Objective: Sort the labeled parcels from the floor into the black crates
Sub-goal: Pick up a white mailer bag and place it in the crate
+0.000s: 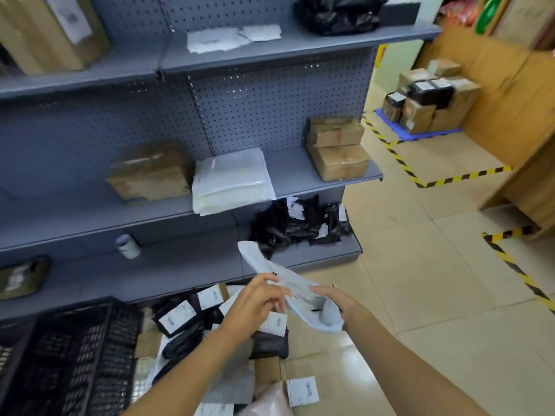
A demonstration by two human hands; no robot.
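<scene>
Both my hands hold one long white parcel bag (303, 301) above the floor pile. My left hand (258, 301) pinches its middle from the left, while my right hand (339, 298) grips its lower end from the right. The bag's far end points up toward the shelf. Beneath my arms lies a heap of labeled parcels (186, 319), mostly black bags with white labels, plus a pink bag (267, 400) at the bottom. A black slatted crate (75, 355) stands at the lower left, next to the heap.
A grey pegboard shelf unit (180, 115) fills the left, holding cardboard boxes (338, 148), a white bag stack (231, 181) and black bags (297, 223). Flattened cardboard (324, 373) covers the floor under the pile. Striped floor tape (450, 178) and stacked boxes (426, 100) lie to the right.
</scene>
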